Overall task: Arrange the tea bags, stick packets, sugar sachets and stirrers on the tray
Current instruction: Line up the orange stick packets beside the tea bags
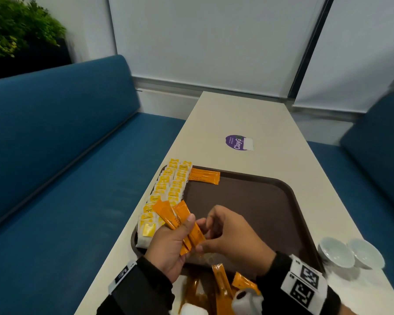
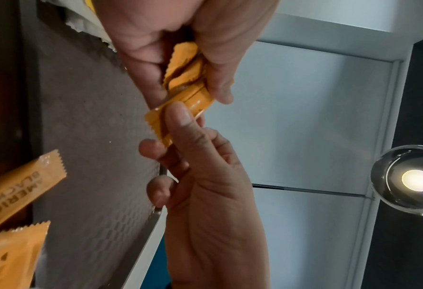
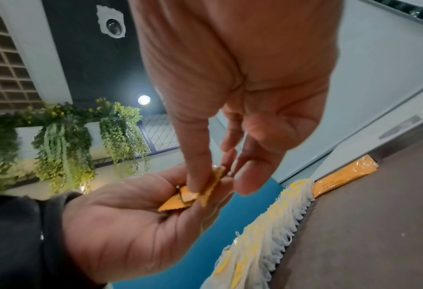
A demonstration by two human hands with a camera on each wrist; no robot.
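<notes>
My left hand grips a fanned bunch of orange stick packets above the near left part of the brown tray. The thumb and fingers of my right hand pinch the lower end of one packet in that bunch. In the right wrist view the bunch lies across my left palm under my right fingertips. Yellow-tagged tea bags lie in overlapping rows along the tray's left edge. Orange stick packets lie at its far left corner.
More orange stick packets lie loose at the tray's near edge, under my wrists. Two white bowls stand on the table to the right of the tray. A purple sticker is on the table beyond it. Blue benches flank the table.
</notes>
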